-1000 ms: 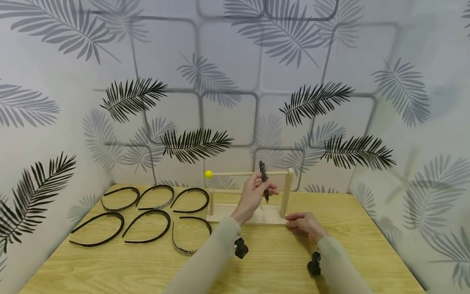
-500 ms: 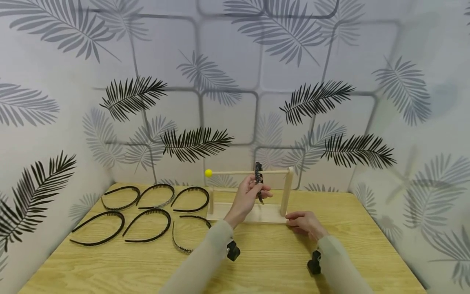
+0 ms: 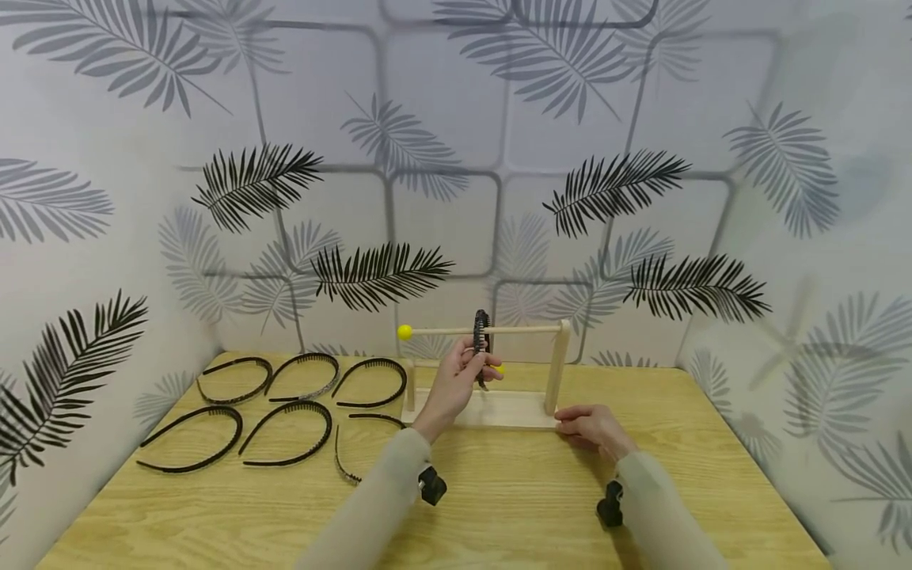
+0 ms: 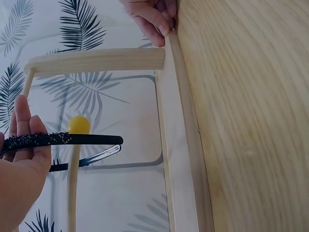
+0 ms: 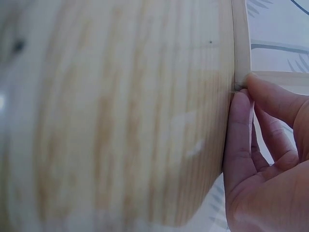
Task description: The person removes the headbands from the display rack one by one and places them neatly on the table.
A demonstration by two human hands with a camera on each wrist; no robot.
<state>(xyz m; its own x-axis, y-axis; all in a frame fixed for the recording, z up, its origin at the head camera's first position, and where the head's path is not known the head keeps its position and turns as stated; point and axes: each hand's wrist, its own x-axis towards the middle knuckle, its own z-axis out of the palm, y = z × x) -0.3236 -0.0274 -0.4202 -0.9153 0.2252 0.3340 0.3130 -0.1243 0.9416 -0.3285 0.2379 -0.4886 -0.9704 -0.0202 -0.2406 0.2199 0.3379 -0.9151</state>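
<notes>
My left hand [image 3: 450, 385] holds a dark, toothed headband [image 3: 480, 336] upright at the upper rod of a wooden stand [image 3: 556, 372]. In the left wrist view, the headband's near arm [image 4: 96, 139] is dark with glittery specks, and the lower rod [image 4: 72, 188] runs between its two arms. A yellow ball [image 4: 78, 124] tips that rod. Whether the upper rod passes inside the headband is hard to tell. My right hand [image 3: 593, 428] pinches the right end of the stand's base [image 3: 516, 409], with thumb and finger [image 5: 239, 130] at the corner in the right wrist view.
Several headbands [image 3: 235, 467] lie in two rows on the left of the wooden table [image 3: 513, 507]; my left sleeve partly covers the nearest one. Another yellow ball [image 3: 404, 332] caps the upper rod's left end. A leaf-patterned wall covering [image 3: 456, 142] stands behind.
My left hand has moved left along the upper rod with the headband, and the lower rod's yellow ball has come into sight beside it. My right hand has stayed at the base.
</notes>
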